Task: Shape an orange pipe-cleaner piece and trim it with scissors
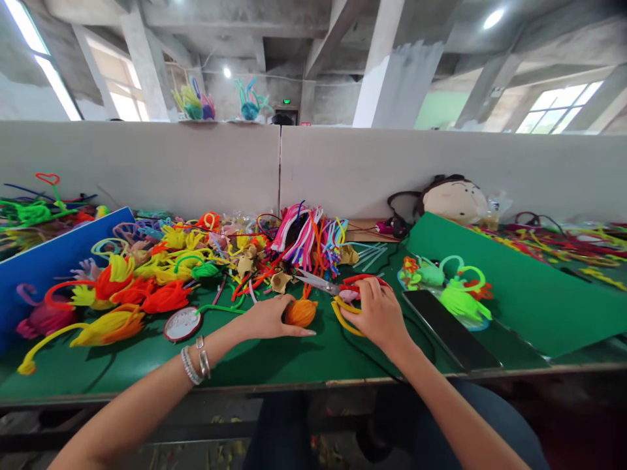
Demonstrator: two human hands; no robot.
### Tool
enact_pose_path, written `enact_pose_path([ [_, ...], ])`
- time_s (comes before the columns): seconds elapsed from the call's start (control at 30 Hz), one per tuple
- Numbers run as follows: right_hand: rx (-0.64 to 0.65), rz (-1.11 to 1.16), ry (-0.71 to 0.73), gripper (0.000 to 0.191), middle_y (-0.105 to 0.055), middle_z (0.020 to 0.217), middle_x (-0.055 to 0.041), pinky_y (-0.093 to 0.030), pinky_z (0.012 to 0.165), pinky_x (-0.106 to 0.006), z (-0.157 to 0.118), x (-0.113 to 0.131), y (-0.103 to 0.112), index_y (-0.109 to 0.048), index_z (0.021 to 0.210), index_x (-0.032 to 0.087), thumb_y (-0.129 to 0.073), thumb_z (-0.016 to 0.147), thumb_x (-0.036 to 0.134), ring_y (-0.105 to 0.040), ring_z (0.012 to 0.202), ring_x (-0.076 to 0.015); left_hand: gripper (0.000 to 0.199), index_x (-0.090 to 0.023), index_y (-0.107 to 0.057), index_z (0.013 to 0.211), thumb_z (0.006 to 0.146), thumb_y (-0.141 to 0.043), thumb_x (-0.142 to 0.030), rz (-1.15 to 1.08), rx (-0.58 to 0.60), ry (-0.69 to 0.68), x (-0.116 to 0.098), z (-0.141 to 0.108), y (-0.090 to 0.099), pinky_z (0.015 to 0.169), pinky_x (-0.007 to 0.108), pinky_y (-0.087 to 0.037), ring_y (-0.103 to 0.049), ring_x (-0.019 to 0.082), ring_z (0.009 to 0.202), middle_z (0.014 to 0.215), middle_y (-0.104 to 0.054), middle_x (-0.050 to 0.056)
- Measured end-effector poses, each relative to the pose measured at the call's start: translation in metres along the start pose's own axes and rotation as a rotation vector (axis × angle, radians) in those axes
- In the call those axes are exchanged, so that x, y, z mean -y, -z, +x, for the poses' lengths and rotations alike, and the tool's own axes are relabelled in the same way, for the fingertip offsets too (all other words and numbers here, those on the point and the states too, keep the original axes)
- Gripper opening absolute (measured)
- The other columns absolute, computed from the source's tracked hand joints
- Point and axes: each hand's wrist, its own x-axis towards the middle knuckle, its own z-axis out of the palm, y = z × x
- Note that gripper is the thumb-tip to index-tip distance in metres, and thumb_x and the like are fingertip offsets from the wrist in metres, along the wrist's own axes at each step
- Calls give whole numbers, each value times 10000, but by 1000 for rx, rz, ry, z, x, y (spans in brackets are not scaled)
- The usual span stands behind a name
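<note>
My left hand point(267, 318) is curled around a small orange pipe-cleaner bundle point(301, 313), its thumb along the front side and its fingers partly hidden behind. The bundle rests on or just above the green tabletop. To the right, my right hand point(379, 312) has its fingers closed over the handles of a pair of scissors point(318, 282), whose blades point to the upper left, slightly apart. Red and yellow loops show at the handle end, and a small pink piece point(349, 296) lies between them. The exact grip is partly covered by my fingers.
Yellow, red and orange pipe-cleaner shapes point(166, 297) heap up at left beside a blue board point(63, 245). Pink and white stems point(298, 238) lie behind my hands. A dark phone point(448, 329), green pipe-cleaner pieces point(463, 297) and a green board point(519, 287) are at right.
</note>
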Motion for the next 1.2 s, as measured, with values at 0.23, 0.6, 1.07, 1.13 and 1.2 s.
enact_pose_path([
  [0.23,-118,83,71,324,-541,802,-71,-383,718,-325,-5,4,-5,-461,875,150,-538,687,403,-518,783,-210,475,-163,-577,861,652,-501,-583,126,-184,-32,-11,18,-6,647,303,-405,-582,239,734,785,-617,84],
  [0.6,27,194,-167,417,-530,914,-107,-424,644,-308,-8,7,-1,-402,981,146,-520,684,416,-546,820,-228,570,-186,-363,1166,693,-587,-413,-889,-258,21,2,28,-37,650,270,-480,-548,160,808,895,-527,52],
  [1.07,74,51,-100,406,-538,905,-118,-400,725,-343,-13,23,1,-465,943,131,-514,681,438,-514,850,-248,427,-184,-344,1032,716,-579,-348,-1210,-281,-34,7,32,-56,863,334,-445,-540,173,971,1066,-506,71],
  [1.13,108,74,-127,390,-533,894,-106,-400,723,-333,-14,26,0,-468,922,135,-515,683,440,-511,839,-237,442,-190,-326,1065,726,-562,-348,-1188,-295,-31,7,31,-57,866,337,-440,-530,173,978,1074,-498,66],
  [1.2,157,100,-151,372,-529,882,-93,-400,708,-323,-15,29,-2,-469,910,142,-512,690,439,-512,827,-228,450,-193,-316,1103,742,-537,-347,-1131,-289,-37,6,30,-56,880,335,-426,-512,172,995,1092,-494,62],
])
